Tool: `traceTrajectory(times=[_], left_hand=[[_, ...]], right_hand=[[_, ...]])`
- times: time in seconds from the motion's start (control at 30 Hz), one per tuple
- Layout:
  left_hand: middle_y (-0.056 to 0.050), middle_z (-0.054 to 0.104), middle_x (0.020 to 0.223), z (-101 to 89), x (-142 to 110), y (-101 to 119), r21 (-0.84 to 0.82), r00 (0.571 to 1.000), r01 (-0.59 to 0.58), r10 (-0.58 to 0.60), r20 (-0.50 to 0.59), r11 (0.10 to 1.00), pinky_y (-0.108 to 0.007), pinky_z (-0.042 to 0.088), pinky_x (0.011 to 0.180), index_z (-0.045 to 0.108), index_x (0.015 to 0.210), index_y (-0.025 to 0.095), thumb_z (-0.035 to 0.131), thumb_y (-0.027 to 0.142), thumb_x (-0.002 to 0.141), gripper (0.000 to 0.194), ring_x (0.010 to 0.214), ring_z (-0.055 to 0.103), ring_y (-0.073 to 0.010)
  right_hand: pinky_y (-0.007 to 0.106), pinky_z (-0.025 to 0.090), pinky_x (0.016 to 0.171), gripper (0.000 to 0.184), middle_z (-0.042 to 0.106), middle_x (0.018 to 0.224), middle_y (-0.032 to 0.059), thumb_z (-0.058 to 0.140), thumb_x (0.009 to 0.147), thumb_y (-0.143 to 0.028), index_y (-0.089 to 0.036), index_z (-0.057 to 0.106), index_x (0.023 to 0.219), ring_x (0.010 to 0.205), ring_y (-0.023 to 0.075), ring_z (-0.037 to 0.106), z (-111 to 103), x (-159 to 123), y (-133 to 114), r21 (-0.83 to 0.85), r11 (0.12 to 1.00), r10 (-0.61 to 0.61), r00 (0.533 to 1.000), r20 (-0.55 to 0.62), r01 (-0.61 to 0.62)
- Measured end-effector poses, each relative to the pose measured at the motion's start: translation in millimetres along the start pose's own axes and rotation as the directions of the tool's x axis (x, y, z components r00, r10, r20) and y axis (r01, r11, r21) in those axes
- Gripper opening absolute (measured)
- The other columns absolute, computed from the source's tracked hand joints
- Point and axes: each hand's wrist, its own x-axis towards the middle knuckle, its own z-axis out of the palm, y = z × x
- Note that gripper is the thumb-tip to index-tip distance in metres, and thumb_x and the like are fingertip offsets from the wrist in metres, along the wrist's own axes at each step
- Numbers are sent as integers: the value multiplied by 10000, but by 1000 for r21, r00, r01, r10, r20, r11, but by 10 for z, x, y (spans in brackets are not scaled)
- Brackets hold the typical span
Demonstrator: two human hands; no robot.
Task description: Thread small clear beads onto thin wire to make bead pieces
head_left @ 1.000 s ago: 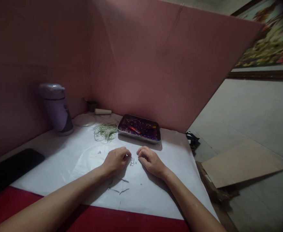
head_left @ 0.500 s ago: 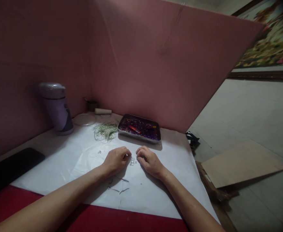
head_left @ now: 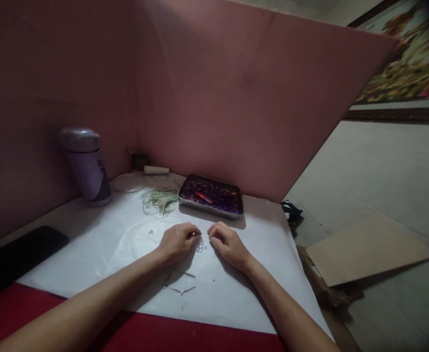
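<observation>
A small cluster of tiny clear beads (head_left: 201, 247) lies on the white sheet (head_left: 236, 293) between my two hands. On its left, my left hand (head_left: 179, 240) rests with thumb and forefinger pinched together; whatever is in the pinch is too small to make out. My right hand (head_left: 228, 243) is on the other side, its fingers curled closed, and I cannot see what they hold. The fingertips of both hands are close but apart. A few more clear beads (head_left: 150, 231) sit by themselves to the left. Thin dark strips (head_left: 179, 288) lie nearer to me.
Behind my hands stands a metal tray (head_left: 211, 210) of purple beads with a red tool in it. Green thread (head_left: 159, 201) is heaped beside it. A purple flask (head_left: 87, 168) stands at left, and a black object (head_left: 23, 256) lies in front. Pink panels (head_left: 214, 98) wall the back.
My left pinch has shifted slightly to the right over the clear beads. The right hand moved a little toward the beads, then back. Everything else lies as before.
</observation>
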Motion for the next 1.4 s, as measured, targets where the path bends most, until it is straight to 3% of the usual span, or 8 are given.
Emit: traceTrajectory(times=[0.3, 0.5, 0.63, 0.77, 0.9, 1.1, 1.3, 1.4], left_hand=[[-2, 656, 789, 28, -12, 89, 196, 999, -53, 50, 17, 979, -251, 360, 605, 698, 824, 271, 495, 232, 768, 214, 738, 587, -167], [-5, 653, 811, 40, -14, 103, 169, 996, -93, 91, 20, 981, -251, 363, 617, 669, 806, 237, 486, 190, 744, 199, 738, 582, -162], [-16, 652, 773, 54, 10, 58, 72, 999, -45, 45, 8, 996, -253, 375, 622, 645, 780, 204, 503, 217, 724, 154, 704, 570, -156], [-22, 635, 713, 34, 45, 6, -167, 1000, -23, 26, 12, 986, -253, 392, 625, 628, 758, 163, 499, 234, 712, 154, 671, 549, -149], [-9, 585, 642, -10, 47, -12, -429, 999, -10, 24, 28, 903, -248, 399, 617, 598, 697, 129, 535, 233, 670, 125, 628, 514, -134], [20, 528, 577, -70, -9, 15, -644, 995, 75, -14, 100, 761, -238, 359, 555, 581, 652, 117, 586, 245, 613, 134, 551, 457, -107], [25, 511, 545, -60, -50, 7, -691, 992, 102, -23, 122, 716, -236, 339, 527, 583, 647, 115, 602, 237, 586, 138, 514, 438, -100], [13, 532, 561, -56, -57, 0, -694, 992, 96, -13, 124, 714, -235, 344, 530, 586, 641, 110, 613, 224, 566, 139, 524, 446, -101]], right_hand=[[266, 418, 689, 167, 561, 780, 13, 463, 704, -38, -200, 491, 673, 734, 147, 528, 16, 1, 19, -2, 1000, 5, 999, -32, -5], [267, 419, 693, 166, 564, 783, 13, 459, 702, -37, -197, 499, 683, 733, 145, 527, 11, -3, 9, 9, 1000, 5, 999, -39, -4], [265, 419, 684, 157, 567, 779, 15, 464, 701, -41, -191, 505, 676, 724, 144, 529, 4, -9, -11, 28, 999, 17, 998, -53, -15], [261, 418, 692, 134, 574, 837, 27, 478, 726, -66, -188, 517, 682, 772, 147, 536, -4, -9, -60, 54, 998, 27, 995, -99, -22], [240, 415, 667, 111, 583, 890, 32, 500, 745, -96, -185, 531, 685, 815, 146, 541, -4, 6, -151, 73, 997, 44, 995, -88, -38], [211, 394, 539, 118, 583, 673, -11, 496, 741, -108, -181, 579, 698, 636, 126, 537, 42, 30, -366, 64, 982, 180, 983, -39, -178], [219, 372, 531, 133, 547, 673, -11, 462, 818, -212, -186, 524, 703, 612, 126, 494, 202, -127, -573, 21, 972, 234, 950, -206, -235], [244, 379, 589, 128, 516, 718, 0, 418, 851, -204, -191, 489, 746, 640, 135, 476, 322, -256, -571, -44, 969, 213, 910, -355, -244]])
